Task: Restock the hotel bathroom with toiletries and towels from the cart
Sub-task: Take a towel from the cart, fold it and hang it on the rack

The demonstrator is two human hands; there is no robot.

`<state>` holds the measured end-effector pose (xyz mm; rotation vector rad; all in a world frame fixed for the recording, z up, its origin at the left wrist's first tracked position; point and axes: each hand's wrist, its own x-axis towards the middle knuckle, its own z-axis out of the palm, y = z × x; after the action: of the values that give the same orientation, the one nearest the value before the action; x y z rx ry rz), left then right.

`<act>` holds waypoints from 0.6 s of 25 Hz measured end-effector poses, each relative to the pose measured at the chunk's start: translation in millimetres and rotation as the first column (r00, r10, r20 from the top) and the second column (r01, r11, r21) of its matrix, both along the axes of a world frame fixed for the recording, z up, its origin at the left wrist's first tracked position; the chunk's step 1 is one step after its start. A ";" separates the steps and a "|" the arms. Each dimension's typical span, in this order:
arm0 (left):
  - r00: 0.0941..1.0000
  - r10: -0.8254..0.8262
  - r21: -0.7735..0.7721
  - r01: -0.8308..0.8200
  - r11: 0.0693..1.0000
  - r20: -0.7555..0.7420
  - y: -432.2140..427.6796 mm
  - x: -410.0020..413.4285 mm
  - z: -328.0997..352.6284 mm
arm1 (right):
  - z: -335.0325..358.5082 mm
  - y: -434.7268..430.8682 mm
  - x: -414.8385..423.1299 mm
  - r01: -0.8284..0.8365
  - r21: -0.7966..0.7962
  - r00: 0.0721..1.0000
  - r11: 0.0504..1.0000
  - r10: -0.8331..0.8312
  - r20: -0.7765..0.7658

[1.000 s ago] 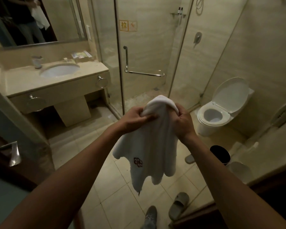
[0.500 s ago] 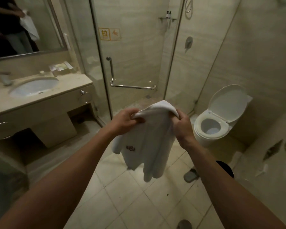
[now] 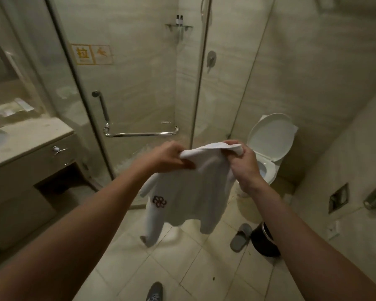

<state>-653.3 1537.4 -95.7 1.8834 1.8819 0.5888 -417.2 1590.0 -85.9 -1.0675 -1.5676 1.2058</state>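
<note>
Vanity counter of beige stone (image 3: 30,135), left edge of frame. Glass shower door with chrome bar handle (image 3: 139,134), centre left; nothing hangs on the bar. Left hand (image 3: 167,157), centre: clenched on one top corner of white cloth towel with dark embroidered emblem (image 3: 193,192). The towel hangs in mid-air between both hands, above the tiled floor (image 3: 182,268), touching no fixture. Right hand (image 3: 243,161), right of centre: pinching the opposite top corner. White toilet (image 3: 269,144), lid up, right. Progress, as judged: towel is in the bathroom but not yet hung or placed; no other fresh stock is identifiable.
</note>
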 end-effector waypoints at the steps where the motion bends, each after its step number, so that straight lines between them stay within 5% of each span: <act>1: 1.000 -0.015 -0.038 0.015 0.999 -0.017 15.9 -13.8 -2.5 | -0.6 10.9 -10.7 0.032 0.008 0.999 0.999 -0.032 0.002; 7: 0.992 -0.074 -0.037 0.071 0.997 -0.100 106.2 -85.1 3.8 | 11.3 70.4 -44.2 0.286 -0.040 0.957 0.957 -0.288 -0.025; 12: 0.951 -0.304 -0.092 0.300 0.950 -0.045 161.1 -89.2 12.4 | 11.4 99.8 -47.1 0.380 0.027 0.925 0.925 -0.380 0.006; 15: 0.951 -0.258 -0.024 0.257 0.966 -0.171 189.8 -78.7 7.7 | 3.9 120.3 -38.0 0.437 0.001 0.900 0.900 -0.437 0.011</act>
<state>-732.0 1727.2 -87.9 2.1944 1.6934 0.3483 -455.2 1710.3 -81.9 -1.3422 -1.2408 0.8918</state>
